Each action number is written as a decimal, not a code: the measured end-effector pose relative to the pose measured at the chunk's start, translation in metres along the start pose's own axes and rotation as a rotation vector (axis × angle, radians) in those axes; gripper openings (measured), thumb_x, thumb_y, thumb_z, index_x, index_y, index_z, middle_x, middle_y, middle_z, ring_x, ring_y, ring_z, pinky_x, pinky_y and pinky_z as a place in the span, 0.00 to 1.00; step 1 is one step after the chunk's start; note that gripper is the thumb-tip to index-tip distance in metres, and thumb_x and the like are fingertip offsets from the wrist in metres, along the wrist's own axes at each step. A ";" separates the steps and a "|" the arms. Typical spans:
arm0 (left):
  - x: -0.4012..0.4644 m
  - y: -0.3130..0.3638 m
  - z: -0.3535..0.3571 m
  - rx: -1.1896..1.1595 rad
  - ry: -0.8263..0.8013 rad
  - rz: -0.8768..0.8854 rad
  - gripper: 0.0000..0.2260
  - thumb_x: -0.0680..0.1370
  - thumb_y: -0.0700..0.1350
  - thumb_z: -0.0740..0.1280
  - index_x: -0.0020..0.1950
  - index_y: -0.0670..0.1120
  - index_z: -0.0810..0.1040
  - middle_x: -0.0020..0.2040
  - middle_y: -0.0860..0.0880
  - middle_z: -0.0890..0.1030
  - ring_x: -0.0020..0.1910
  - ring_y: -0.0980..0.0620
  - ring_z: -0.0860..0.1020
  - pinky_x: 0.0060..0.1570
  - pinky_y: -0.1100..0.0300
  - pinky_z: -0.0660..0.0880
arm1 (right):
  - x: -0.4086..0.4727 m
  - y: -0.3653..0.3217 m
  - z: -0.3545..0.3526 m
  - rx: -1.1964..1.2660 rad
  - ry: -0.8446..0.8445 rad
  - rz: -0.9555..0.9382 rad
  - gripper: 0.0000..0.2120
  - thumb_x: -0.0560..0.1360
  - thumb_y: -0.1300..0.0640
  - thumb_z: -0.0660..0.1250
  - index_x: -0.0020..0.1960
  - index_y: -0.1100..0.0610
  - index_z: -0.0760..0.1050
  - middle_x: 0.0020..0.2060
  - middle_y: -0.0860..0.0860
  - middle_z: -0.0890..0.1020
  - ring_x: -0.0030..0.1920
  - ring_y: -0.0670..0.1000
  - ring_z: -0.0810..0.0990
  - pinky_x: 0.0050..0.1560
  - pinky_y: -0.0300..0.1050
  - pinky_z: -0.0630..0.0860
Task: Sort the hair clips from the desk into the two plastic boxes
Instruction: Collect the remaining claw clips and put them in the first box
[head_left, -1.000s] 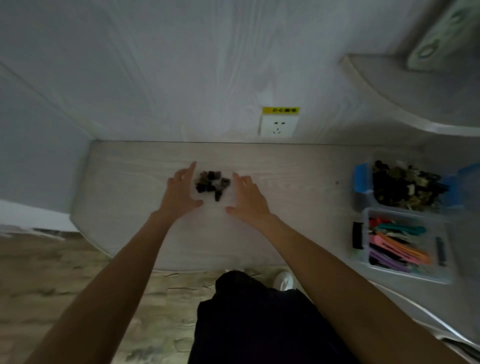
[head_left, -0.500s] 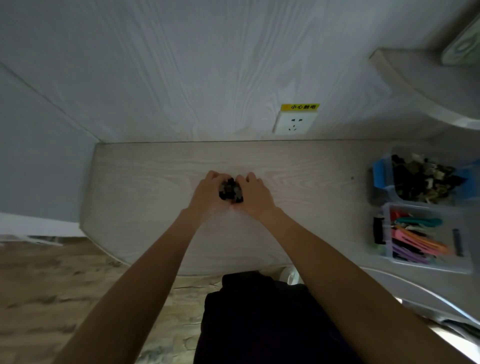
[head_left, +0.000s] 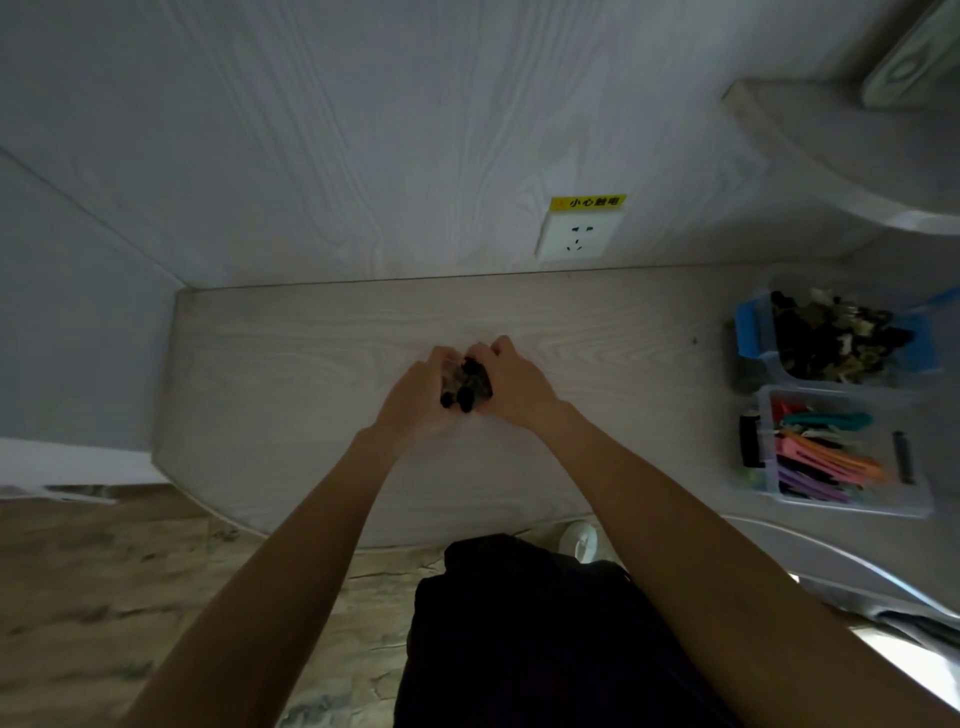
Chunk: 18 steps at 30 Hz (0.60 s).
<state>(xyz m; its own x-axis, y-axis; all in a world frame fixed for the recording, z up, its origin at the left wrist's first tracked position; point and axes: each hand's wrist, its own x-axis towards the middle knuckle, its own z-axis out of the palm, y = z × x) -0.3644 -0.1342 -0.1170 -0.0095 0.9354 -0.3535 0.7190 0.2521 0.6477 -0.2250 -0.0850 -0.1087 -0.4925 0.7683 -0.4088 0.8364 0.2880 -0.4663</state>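
The pale wood-grain desk (head_left: 291, 364) runs under me, its rounded front edge over a mottled brown floor (head_left: 104, 597), with my dark trousers (head_left: 519, 649) lowest in view. Both my forearms reach forward and converge at the middle of the desk. My left hand (head_left: 415, 397) and right hand (head_left: 511, 382) are cupped together, fingers curled inward, grasping between them a small heap of dark hair clips (head_left: 466, 387); whether the heap is resting on the desk or lifted just off it I cannot tell. Well apart on my right stand the two plastic boxes, touching each other: the nearer clear box (head_left: 841, 506) holds long coloured clips in pink, orange, purple and teal, and the farther box with blue latches (head_left: 748, 332) is piled with dark clips. Behind the desk rises a pale wood-grain wall panel (head_left: 363, 130) carrying a white power socket (head_left: 579, 236) under a yellow label (head_left: 589, 202).
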 end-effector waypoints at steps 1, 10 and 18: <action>-0.002 -0.001 0.001 -0.006 -0.007 0.001 0.29 0.66 0.48 0.75 0.63 0.46 0.67 0.55 0.44 0.79 0.50 0.45 0.78 0.47 0.51 0.76 | 0.000 0.001 0.000 -0.004 0.002 0.007 0.25 0.70 0.55 0.70 0.62 0.59 0.65 0.58 0.60 0.67 0.47 0.61 0.76 0.42 0.49 0.72; -0.008 -0.003 0.017 0.087 0.033 0.013 0.24 0.68 0.49 0.73 0.61 0.47 0.72 0.57 0.46 0.76 0.55 0.46 0.75 0.52 0.56 0.71 | -0.006 0.004 0.004 0.020 0.062 -0.007 0.16 0.71 0.58 0.68 0.57 0.58 0.70 0.52 0.59 0.72 0.45 0.60 0.76 0.41 0.46 0.68; -0.017 0.003 0.026 0.088 0.069 -0.016 0.34 0.66 0.49 0.76 0.69 0.47 0.66 0.66 0.43 0.69 0.63 0.44 0.69 0.61 0.53 0.67 | -0.012 0.007 0.009 0.158 0.115 0.087 0.15 0.70 0.57 0.70 0.54 0.57 0.70 0.51 0.58 0.72 0.47 0.58 0.76 0.43 0.45 0.70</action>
<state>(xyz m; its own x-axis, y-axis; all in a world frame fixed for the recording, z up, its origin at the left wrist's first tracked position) -0.3438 -0.1560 -0.1262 -0.0669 0.9472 -0.3136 0.7767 0.2468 0.5796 -0.2152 -0.0973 -0.1146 -0.3819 0.8490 -0.3651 0.8220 0.1316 -0.5540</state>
